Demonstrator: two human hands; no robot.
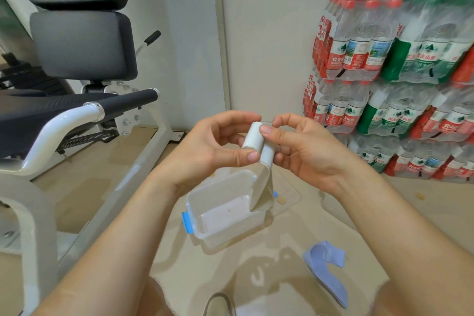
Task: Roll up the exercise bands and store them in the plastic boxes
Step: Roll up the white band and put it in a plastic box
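1. Left hand (213, 146) and right hand (305, 151), nearest the lens, each pinched the white band (252, 138) between thumb and fingers.
2. Band was partly rolled, its loose tail hanging over the open plastic box (195, 202). It was judged light, soft and prone to unwinding, so best gripped across the roll.
3. Purple band (325, 272) lay unrolled on the floor nearby.

The plastic box (195, 226) sits open-topped right under the left hand (210, 146) and right hand (305, 151), so it's a straight drop in, though the loose tail of the white band (251, 138) they're pinching dangles over its far right corner. Left side's tight: the gym machine (148, 161) frame runs along the floor close by, and stacked water bottle packs (400, 100) wall off the far right. Near right is open floor (366, 264), just a purple band (325, 269) lying flat.
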